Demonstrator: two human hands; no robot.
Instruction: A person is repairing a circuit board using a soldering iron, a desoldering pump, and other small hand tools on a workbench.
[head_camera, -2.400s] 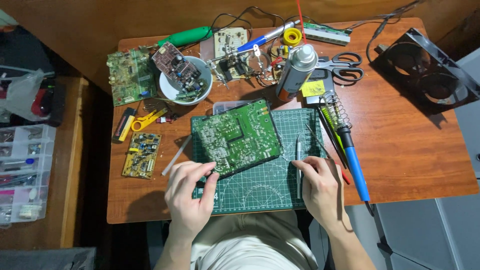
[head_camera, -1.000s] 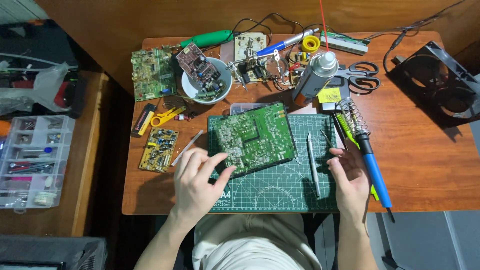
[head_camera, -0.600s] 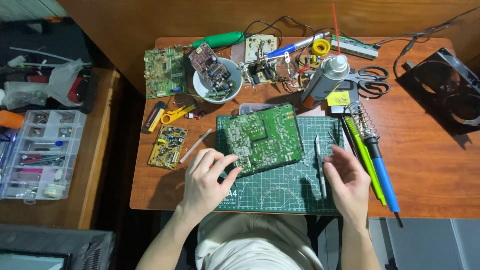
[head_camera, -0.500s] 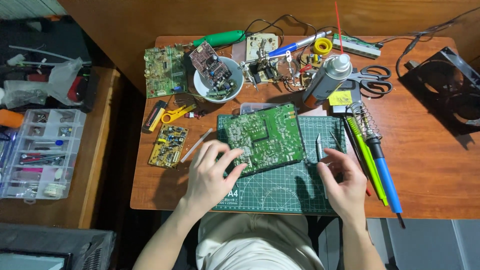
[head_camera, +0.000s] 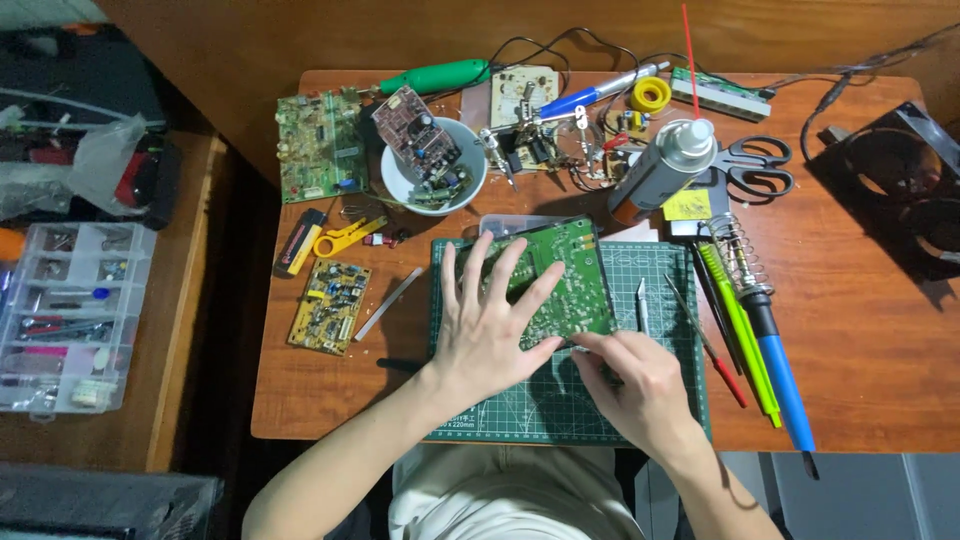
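Note:
My left hand (head_camera: 488, 322) lies flat, fingers spread, on a green circuit board (head_camera: 578, 285) resting on a green cutting mat (head_camera: 520, 410). My right hand (head_camera: 638, 385) is curled at the board's near right corner, its fingertips pinching the edge there. Metal tweezers (head_camera: 641, 305) lie on the mat just right of the board, untouched.
A blue-handled soldering iron (head_camera: 780, 375), a green tool (head_camera: 738, 335) and a red probe lie to the right. Behind stand a spray can (head_camera: 655, 170), scissors (head_camera: 755, 165) and a white bowl (head_camera: 472, 190) of boards. A yellow board (head_camera: 328, 305) lies left; a parts organiser (head_camera: 65, 315) sits on a side shelf.
My left hand slid up onto the board and spread flat. My right hand moved left from beside the tweezers to the board's near right corner. The camera view shifted slightly.

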